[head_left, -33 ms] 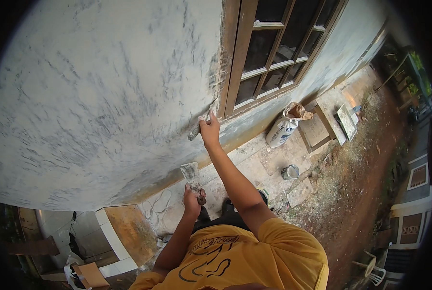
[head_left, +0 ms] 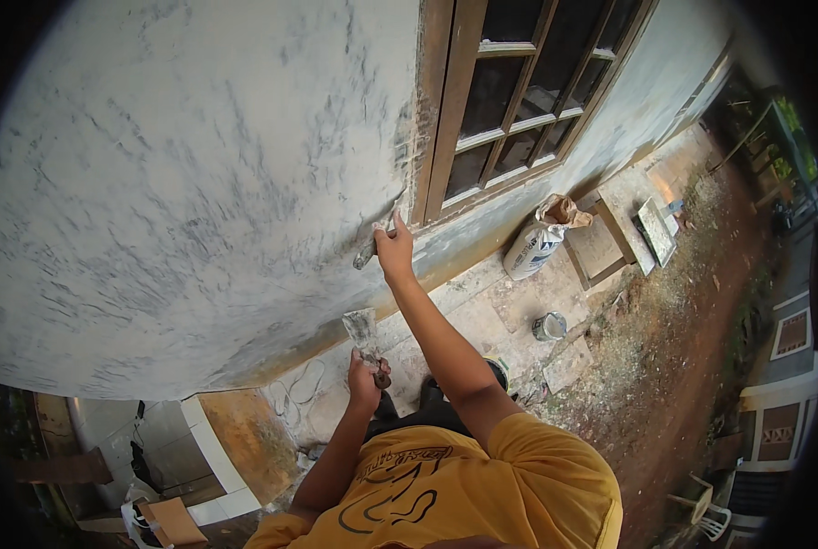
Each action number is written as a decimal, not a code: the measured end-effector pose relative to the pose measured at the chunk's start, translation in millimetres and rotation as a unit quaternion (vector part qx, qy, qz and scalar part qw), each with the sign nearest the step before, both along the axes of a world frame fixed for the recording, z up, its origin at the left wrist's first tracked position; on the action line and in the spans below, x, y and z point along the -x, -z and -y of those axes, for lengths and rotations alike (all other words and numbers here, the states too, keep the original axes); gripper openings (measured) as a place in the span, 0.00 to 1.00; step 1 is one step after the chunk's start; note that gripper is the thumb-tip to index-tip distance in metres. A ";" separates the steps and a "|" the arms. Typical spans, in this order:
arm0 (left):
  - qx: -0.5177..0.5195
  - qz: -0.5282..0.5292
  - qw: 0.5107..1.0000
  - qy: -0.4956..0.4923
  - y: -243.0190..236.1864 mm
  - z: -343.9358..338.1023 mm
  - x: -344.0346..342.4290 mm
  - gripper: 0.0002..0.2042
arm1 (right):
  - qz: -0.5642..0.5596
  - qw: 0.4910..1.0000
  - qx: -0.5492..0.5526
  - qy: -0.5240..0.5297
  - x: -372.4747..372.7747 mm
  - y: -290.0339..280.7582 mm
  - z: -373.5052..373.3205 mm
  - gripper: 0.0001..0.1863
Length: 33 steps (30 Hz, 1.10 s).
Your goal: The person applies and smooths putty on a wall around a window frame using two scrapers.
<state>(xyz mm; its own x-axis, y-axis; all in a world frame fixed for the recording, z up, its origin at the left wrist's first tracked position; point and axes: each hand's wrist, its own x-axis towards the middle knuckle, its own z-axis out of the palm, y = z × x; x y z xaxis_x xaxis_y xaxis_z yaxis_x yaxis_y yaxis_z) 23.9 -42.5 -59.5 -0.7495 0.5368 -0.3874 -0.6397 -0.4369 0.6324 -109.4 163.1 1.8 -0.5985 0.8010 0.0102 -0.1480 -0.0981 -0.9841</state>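
Note:
My right hand (head_left: 395,249) is raised to the whitish, grey-streaked wall (head_left: 244,165), just left of the lower corner of the wooden window frame (head_left: 434,137). Its fingers are closed round a putty knife (head_left: 365,255), whose dark handle end sticks out to the left. Most of that tool is behind the fingers, and its thin blade reaches up along the wall. Lower down, close in front of my body, my left hand (head_left: 365,377) grips a wide scraper (head_left: 360,325). The scraper's smeared, broad blade points upward, and its rounded handle end shows below the fingers.
On the paving to the right stand an opened paper sack (head_left: 532,249) against the wall and a small can (head_left: 549,326). Beyond the sack are a square slab (head_left: 601,242) and a pale board (head_left: 656,231). A thin cable (head_left: 303,389) lies at lower left, near a tiled step (head_left: 235,501).
My right hand has shifted very slightly to the left along the wall with the putty knife. The left hand and its scraper look unmoved.

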 end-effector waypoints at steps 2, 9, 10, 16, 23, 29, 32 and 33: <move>0.006 0.017 1.000 0.003 1.5 -0.3 -0.7 0.17 | 0.017 0.999 -0.025 -0.019 -7.2 2.2 10.4 0.35; 0.011 -0.010 1.000 0.011 -2.9 -5.9 -0.4 0.24 | 0.004 1.000 -0.003 0.002 -9.7 -19.5 -9.1 0.34; 0.012 -0.004 1.000 0.008 -3.7 -7.1 -1.4 0.26 | 0.001 1.000 -0.009 0.014 -5.1 -17.4 -6.5 0.34; 0.011 -0.002 1.000 0.007 2.6 -9.0 -1.0 0.26 | 0.038 0.995 -0.092 0.006 -7.7 -17.0 27.4 0.36; 0.008 0.010 1.000 -0.001 -3.6 -9.6 -0.7 0.22 | 0.015 0.998 -0.036 0.051 13.1 -22.7 -8.4 0.36; 0.001 -0.005 1.000 0.010 4.4 -3.2 2.4 0.27 | 0.021 0.998 -0.054 -0.005 -2.3 -28.8 28.5 0.35; -0.009 -0.002 1.000 0.008 -2.6 -7.8 2.4 0.26 | -0.021 0.997 -0.050 0.059 -8.3 -36.3 17.4 0.36; -0.002 -0.008 1.000 0.011 -5.2 -10.9 1.0 0.24 | -0.021 0.997 -0.050 0.063 -3.4 -34.8 7.5 0.36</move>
<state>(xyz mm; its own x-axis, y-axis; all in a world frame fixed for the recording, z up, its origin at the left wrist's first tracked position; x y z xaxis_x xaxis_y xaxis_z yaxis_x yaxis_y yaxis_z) 22.9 -31.5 -54.3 -0.7434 0.5548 -0.3736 -0.6395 -0.4259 0.6401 -106.0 155.6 36.6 -0.4905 0.8635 0.1172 -0.1951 0.0223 -0.9805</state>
